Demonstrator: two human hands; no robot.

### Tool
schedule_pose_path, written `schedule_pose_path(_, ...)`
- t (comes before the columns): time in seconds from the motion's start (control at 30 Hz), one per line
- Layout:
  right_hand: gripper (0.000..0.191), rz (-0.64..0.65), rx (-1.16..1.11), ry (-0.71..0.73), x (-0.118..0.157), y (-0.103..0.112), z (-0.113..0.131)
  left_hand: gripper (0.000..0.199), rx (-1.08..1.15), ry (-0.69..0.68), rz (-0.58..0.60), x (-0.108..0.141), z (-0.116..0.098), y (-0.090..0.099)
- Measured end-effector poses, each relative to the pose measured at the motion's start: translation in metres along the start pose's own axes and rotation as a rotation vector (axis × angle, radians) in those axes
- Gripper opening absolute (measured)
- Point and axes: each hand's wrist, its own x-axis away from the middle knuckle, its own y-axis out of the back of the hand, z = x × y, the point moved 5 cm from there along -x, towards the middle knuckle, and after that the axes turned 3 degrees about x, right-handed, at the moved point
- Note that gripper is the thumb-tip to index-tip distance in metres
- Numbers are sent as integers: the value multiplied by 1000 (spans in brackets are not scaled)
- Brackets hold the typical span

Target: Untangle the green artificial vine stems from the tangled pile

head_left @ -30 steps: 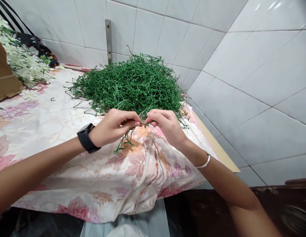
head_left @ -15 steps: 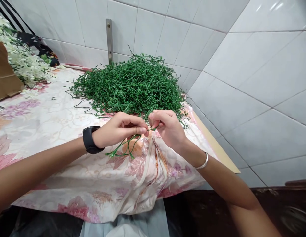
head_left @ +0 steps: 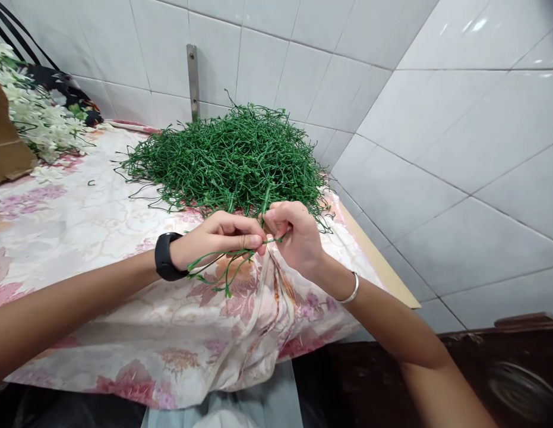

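- While the left fingers (head_left: 253,241) are pressed together, thumb against forefinger, they pinch a small bundle of green stems (head_left: 227,267), whose loose forked ends fan out to the left of and below those fingers.
- Curled inward, the right fingers (head_left: 278,214) are closed on the short end of the same bundle, just beside the left fingertips; the exact contact is partly hidden by the hand.
- Just beyond both sets of fingers lies a large tangled heap of green stems (head_left: 236,157), wide and mounded, reaching farther to the left of them than to the right.
- Under the fingers and the heap, a floral cloth (head_left: 107,220) covers the tabletop and hangs in gathered folds on the near side, below the fingers.
- To the right of the fingers, the edge of a pale yellow board (head_left: 383,264) shows beside the cloth.
- Well apart from the fingers, at the far left, white flowers (head_left: 44,122) are bunched behind a piece of brown cardboard (head_left: 6,139), with dark patterned fabric (head_left: 65,92) behind them.
- Between the flowers and the fingers, a tiny dark hooked piece (head_left: 91,183) lies on the cloth.
- Beyond the fingers and the heap, an upright metal strip (head_left: 193,80) is fixed to the white tiled wall (head_left: 262,59).
- Behind the left fingers, a black wristband (head_left: 167,255) circles the wrist; behind the right ones, a silver bangle (head_left: 351,289) does.
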Motion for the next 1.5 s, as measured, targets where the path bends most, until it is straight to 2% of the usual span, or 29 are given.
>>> schedule_pose_path(0.13,28,91,-59,-84,0,-3,-3,16,69,24,34,-1,3,-4)
schedule_pose_path(0.33,30,263,-35,-158,0,-8,-4,18,12,32,71,2,3,-8)
schedule_pose_path(0.53,26,269,-50,-199,3,-8,-5,14,57,36,121,4,-1,-12)
schedule_pose_path(0.7,28,338,2,-166,6,-12,-3,15,25,28,143,5,0,-13)
schedule_pose_path(0.77,31,331,67,-126,6,-9,0,16,-23,4,118,6,-1,-10)
schedule_pose_path(0.93,32,151,302,38,-1,9,12,15,-181,-50,-113,10,-8,8)
schedule_pose_path(1.03,31,93,376,63,-3,14,14,18,-239,-52,-190,11,-11,14)
schedule_pose_path(1.27,27,73,368,35,-2,14,12,18,-205,-65,-194,12,-13,18)
schedule_pose_path(1.5,31,247,85,-158,5,0,6,14,-192,-100,-112,16,-24,16)
